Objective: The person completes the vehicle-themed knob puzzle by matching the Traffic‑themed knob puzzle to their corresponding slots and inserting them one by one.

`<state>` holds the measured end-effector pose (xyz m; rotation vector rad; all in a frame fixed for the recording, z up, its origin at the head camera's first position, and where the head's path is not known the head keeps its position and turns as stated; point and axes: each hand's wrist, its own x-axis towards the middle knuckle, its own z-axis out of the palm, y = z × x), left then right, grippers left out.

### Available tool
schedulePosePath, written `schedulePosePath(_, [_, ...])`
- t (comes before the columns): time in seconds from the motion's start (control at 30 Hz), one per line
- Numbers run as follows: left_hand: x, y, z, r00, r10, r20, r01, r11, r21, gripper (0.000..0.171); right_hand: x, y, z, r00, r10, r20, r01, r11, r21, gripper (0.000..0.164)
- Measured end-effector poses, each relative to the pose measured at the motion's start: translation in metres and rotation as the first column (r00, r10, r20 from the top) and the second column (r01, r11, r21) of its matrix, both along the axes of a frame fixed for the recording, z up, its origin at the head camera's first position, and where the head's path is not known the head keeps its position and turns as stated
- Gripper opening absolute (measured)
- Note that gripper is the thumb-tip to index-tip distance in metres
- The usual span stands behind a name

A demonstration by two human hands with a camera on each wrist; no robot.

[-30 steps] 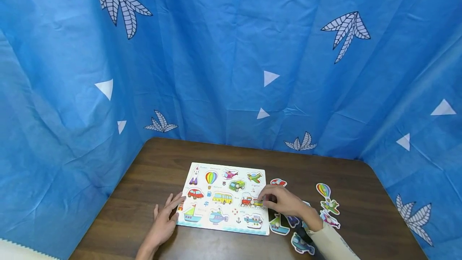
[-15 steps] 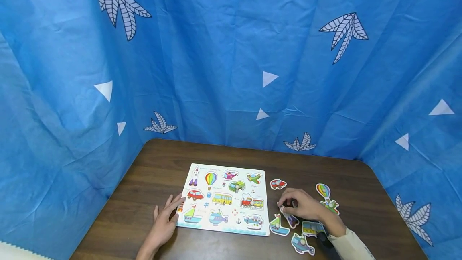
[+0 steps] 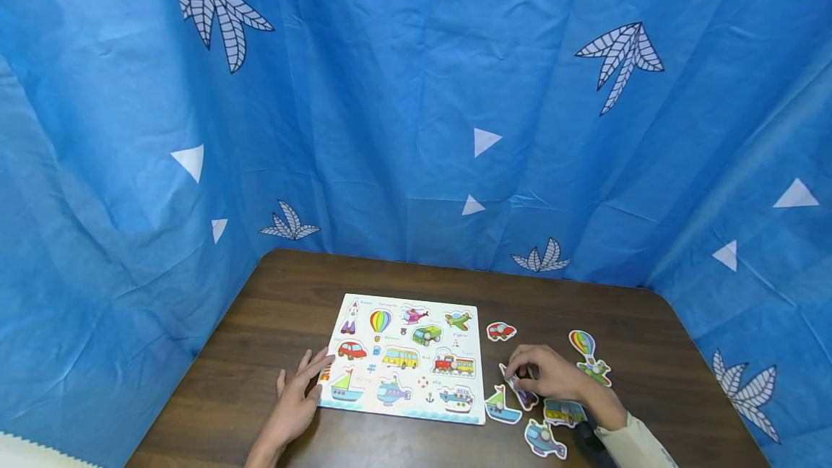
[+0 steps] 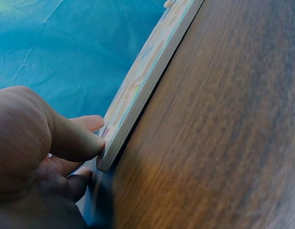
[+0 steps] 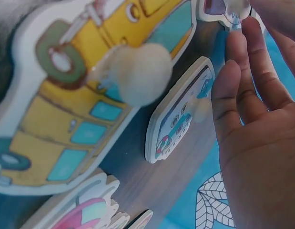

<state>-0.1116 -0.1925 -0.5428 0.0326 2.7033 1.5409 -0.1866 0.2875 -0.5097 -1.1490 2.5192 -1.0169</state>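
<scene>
Blue patterned curtain (image 3: pixel 364 92) behind brown table (image 3: pixel 260 323)

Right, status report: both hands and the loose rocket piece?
Left hand touching puzzle board, left edge. Right hand pinching rocket piece, right of board. Sailboat piece close by, apparently not blocking.
</scene>
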Motion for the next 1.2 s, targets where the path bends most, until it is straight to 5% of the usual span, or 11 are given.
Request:
schedulePosePath(0.43, [0.001,0.0,-0.003,1.0,-0.006,-0.017,0.007,1.0,0.017,0.05,0.001,0.0,-0.002,0.998,0.047,0.042,-0.049,0.997,0.052,0.016])
schedulePosePath(0.8, [0.0,0.0,-0.003,1.0,-0.006,-0.02,0.007,1.0,0.007,0.051,0.001,-0.004,-0.001,0.994,0.073,0.078,-0.073,0.997,0.002,0.02])
schedulePosePath(1.2, [0.0,0.001,-0.001,1.0,0.0,-0.009,0.0,1.0,0.001,0.051,-0.008,-0.014,0.007,0.998,0.046,-0.039,-0.047,0.999,-0.016,0.013])
